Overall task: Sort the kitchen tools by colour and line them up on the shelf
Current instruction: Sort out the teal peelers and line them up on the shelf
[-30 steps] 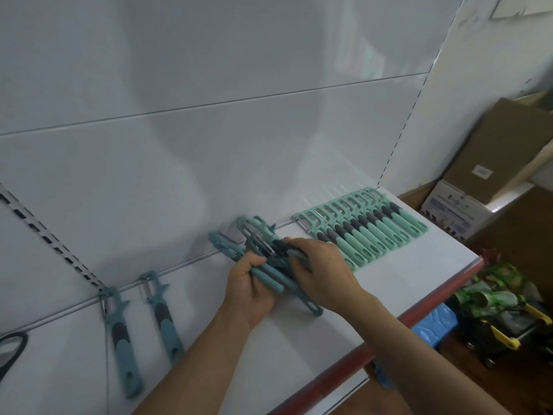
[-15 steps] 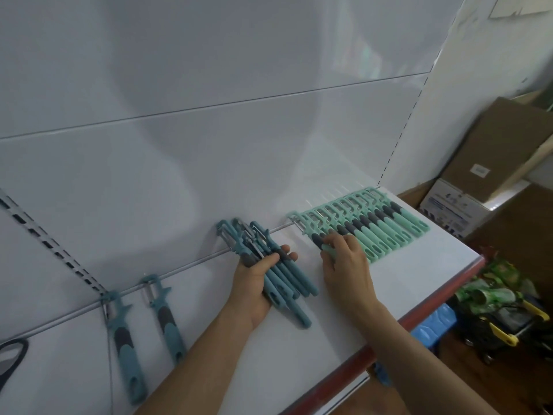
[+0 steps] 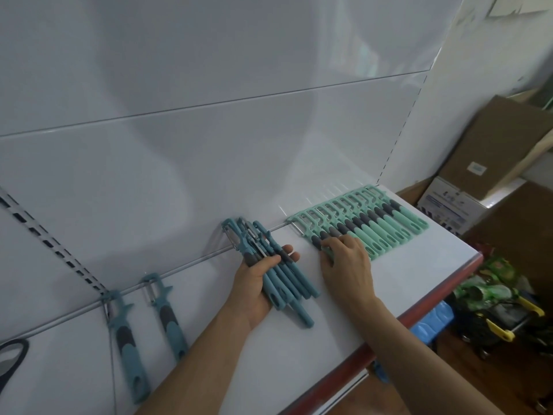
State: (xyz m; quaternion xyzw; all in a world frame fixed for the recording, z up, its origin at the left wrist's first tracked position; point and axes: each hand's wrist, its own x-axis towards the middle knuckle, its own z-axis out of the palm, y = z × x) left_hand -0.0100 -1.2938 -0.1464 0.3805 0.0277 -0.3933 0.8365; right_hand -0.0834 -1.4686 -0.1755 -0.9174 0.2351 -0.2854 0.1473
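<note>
while your left hand (image 3: pixel 254 284) grips the bundle of blue peelers (image 3: pixel 296 280), long axis front to back, your right hand (image 3: pixel 348 265) rests loose, touching the left end of the green row (image 3: pixel 386 227). bundle sits just left of that row on the shelf (image 3: pixel 419 265); left hand nearer.

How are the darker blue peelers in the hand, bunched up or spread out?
Bunched up. The left hand grips the darker blue peelers in one overlapping bundle, not side by side like the mint row.

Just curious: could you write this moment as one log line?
left hand: grips dark teal peeler bundle | right hand: touches end of mint peeler row | two teal peelers lie apart, left
</note>
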